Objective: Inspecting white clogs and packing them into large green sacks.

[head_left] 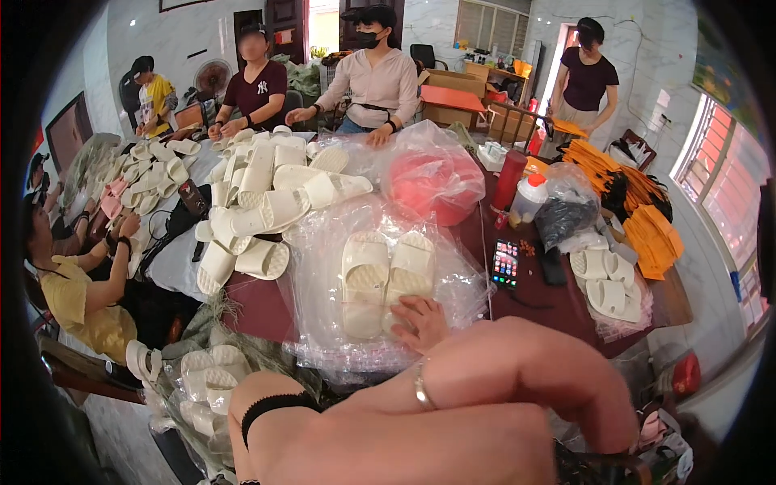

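Note:
A pair of cream slippers (365, 279) lies side by side on a pile of clear plastic bags (319, 311); I cannot tell whether a film layer covers them. My right hand (420, 322), with a silver bangle at its wrist, rests palm down at the heel of the right-hand slipper. Its fingers are stretched out, touching that slipper and the plastic. Across the bottom of the view runs my left arm (436, 440), with a black band near the wrist. The fingers of that hand are hidden. Nearby, below the table edge, is a bag of more cream slippers (212, 380).
Loose cream slippers (259, 174) are heaped behind and to the left. A pink bundle in plastic (432, 178), a phone (506, 265), a red-lidded jar (529, 199) and orange bags (647, 238) sit toward the right. Several co-workers (376, 89) are around the table (259, 307).

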`<state>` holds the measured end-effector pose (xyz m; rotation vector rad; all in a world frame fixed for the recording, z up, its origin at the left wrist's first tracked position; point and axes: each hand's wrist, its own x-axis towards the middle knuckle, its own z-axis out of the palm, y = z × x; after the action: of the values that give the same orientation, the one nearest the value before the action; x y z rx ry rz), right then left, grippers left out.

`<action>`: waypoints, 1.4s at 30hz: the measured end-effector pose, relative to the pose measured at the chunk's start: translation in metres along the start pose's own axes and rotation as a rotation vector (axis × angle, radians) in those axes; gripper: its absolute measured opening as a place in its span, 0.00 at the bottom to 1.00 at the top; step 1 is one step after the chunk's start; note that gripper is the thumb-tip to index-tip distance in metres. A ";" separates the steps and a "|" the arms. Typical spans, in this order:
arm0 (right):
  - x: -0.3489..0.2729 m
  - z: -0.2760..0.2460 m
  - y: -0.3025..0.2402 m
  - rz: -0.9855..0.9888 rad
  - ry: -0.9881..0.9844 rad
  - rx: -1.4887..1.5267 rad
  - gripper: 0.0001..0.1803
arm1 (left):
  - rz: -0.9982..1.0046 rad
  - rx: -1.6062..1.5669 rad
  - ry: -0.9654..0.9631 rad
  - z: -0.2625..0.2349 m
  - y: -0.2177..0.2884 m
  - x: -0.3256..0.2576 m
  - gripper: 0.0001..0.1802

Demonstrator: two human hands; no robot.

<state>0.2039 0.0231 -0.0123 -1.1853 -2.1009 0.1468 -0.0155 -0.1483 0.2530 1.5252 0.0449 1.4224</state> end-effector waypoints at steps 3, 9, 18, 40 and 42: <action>-0.001 0.000 0.000 0.003 0.002 0.000 0.20 | -0.020 -0.012 0.021 0.003 -0.003 0.023 0.18; 0.001 -0.001 0.002 -0.011 -0.013 -0.009 0.20 | -0.050 -0.050 0.020 -0.017 0.004 0.032 0.16; -0.002 -0.002 -0.001 -0.004 0.026 0.010 0.20 | -0.077 -0.037 0.083 -0.029 0.046 -0.050 0.13; -0.008 -0.021 -0.001 -0.013 0.062 -0.009 0.18 | -0.172 0.016 0.228 -0.036 -0.063 0.039 0.07; -0.003 -0.017 -0.010 -0.028 0.029 0.006 0.18 | -0.303 0.294 0.328 -0.054 -0.095 0.022 0.10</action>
<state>0.2084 0.0109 0.0032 -1.1473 -2.0888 0.1223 0.0044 -0.0553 0.1956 1.4256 0.6825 1.4465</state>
